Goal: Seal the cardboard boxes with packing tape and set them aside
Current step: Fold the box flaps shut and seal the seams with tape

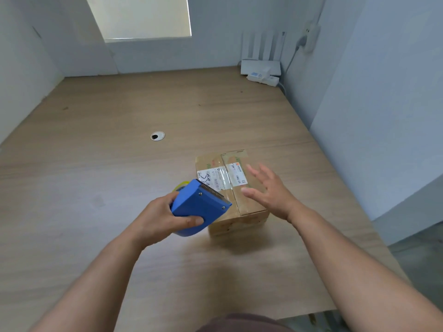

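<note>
A small cardboard box (249, 219) with white shipping labels and clear tape on its top stands on the wooden table (119, 164), right of centre. My left hand (163, 216) grips a blue tape dispenser (199, 207), held just left of and above the box's near left corner, its serrated blade facing the box. A yellowish roll edge shows behind the dispenser. My right hand (268, 188) hovers over the right side of the box top with fingers spread; I cannot tell whether it touches the box.
A round cable grommet (157, 136) sits in the table to the far left of the box. A white router (261, 65) and power strip (263, 79) lie in the far right corner by the wall. The table's right edge runs close to the box.
</note>
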`<action>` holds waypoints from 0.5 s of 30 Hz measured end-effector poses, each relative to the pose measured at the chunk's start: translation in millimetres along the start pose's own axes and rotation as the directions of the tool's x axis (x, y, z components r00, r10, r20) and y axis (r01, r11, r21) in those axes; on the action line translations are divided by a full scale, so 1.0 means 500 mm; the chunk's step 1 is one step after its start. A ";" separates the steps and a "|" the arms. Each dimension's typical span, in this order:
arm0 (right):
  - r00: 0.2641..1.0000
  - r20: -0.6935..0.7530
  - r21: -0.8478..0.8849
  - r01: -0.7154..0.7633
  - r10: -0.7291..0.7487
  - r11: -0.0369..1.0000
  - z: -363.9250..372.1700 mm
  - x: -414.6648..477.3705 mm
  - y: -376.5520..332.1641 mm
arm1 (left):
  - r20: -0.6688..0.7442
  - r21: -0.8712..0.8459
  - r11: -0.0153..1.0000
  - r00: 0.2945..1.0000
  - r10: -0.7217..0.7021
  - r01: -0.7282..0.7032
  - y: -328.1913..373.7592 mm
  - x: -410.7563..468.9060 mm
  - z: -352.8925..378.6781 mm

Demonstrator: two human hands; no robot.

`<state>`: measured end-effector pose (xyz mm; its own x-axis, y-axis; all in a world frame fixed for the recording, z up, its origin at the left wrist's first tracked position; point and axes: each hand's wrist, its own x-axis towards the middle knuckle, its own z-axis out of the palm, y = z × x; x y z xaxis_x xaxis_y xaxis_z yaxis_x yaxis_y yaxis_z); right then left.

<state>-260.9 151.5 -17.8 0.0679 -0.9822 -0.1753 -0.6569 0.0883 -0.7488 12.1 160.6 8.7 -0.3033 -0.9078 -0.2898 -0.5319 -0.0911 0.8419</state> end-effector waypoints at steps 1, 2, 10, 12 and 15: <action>0.999 -0.019 0.136 0.051 -0.049 0.989 -0.009 -0.007 -0.022 | 0.010 0.010 1.000 1.000 0.004 -0.004 0.003 0.001 0.002; 0.996 -0.015 0.276 0.092 -0.091 0.957 -0.014 -0.015 -0.044 | 0.017 0.019 1.000 1.000 0.005 -0.005 0.007 0.001 0.004; 0.973 -0.146 0.362 0.221 -0.179 0.906 0.009 -0.033 -0.094 | 0.071 0.090 0.996 0.997 0.009 -0.016 0.031 0.005 0.014; 0.966 -0.197 0.315 0.224 -0.167 0.922 0.011 -0.031 -0.088 | 0.081 0.078 0.997 0.997 0.003 -0.009 0.037 0.001 0.016; 0.962 -0.229 0.247 0.206 -0.150 0.947 0.017 -0.032 -0.082 | 0.098 0.082 0.996 0.994 -0.040 0.032 0.056 -0.004 0.010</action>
<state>-228.6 165.1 10.0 -0.0080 -0.9960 0.0895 -0.4229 -0.0778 -0.9028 -6.3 162.0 30.7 -0.3577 -0.8591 -0.3661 -0.6046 -0.0857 0.7919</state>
